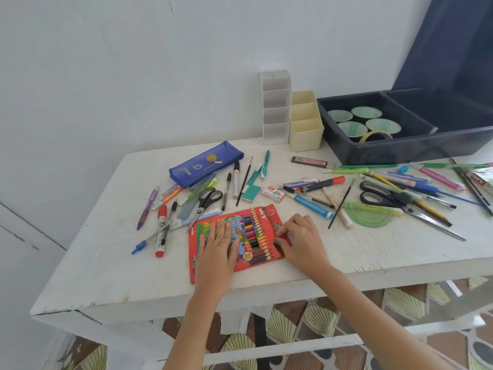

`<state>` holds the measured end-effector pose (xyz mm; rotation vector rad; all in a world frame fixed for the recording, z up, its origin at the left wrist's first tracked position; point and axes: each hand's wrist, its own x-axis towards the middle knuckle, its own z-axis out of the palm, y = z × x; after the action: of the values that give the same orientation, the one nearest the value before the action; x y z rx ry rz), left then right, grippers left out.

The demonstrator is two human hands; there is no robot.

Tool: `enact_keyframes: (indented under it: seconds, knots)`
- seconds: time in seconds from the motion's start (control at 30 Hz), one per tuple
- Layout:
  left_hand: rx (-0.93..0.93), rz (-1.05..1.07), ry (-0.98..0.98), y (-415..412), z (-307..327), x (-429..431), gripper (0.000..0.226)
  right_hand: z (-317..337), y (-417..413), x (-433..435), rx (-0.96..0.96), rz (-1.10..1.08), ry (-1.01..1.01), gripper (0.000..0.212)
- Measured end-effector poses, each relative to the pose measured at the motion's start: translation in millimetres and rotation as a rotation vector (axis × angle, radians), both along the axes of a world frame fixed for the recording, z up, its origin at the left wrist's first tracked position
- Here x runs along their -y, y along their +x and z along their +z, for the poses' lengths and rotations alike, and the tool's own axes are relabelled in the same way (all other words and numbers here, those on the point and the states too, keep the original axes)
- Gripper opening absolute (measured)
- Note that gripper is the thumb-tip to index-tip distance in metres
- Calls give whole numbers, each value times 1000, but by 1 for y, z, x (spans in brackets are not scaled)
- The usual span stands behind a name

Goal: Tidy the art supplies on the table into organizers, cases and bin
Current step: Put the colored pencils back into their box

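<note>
A red box of colour pencils (pixel 252 233) lies flat near the front edge of the white table (pixel 373 252). My left hand (pixel 217 248) presses flat on the box's left half, fingers spread. My right hand (pixel 300 240) pinches the red flap at the box's right end. Pens, markers and brushes are scattered on both sides of the box. A blue pencil case (pixel 205 164) lies at the back left. A white organizer (pixel 274 108), a cream organizer (pixel 305 121) and a dark bin (pixel 405 149) stand at the back.
Black scissors (pixel 206 202) and a ruler lie left of the box. Larger scissors (pixel 394 201) and a green protractor (pixel 369 216) lie at the right. A staples box (pixel 273 194) and a teal eraser sit behind the pencil box. The bin holds several cups and a tape roll.
</note>
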<state>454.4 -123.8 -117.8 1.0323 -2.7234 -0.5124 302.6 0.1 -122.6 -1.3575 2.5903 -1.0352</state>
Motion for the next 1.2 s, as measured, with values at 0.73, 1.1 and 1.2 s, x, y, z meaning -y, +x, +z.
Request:
enact_keyframes:
  seconds: [0.73,1.1,1.2]
  knots:
    - [-316,-294,97,-242,52,-128,30,41,-166,-162,153,-370,-178,30]
    - [-210,-334,-37,-374,44,-151,30,51,-300,-223,90,-623,6,24]
    - [-65,-333,-169,-399,38,-149,31,51,-321,-228,80,-640,86,23]
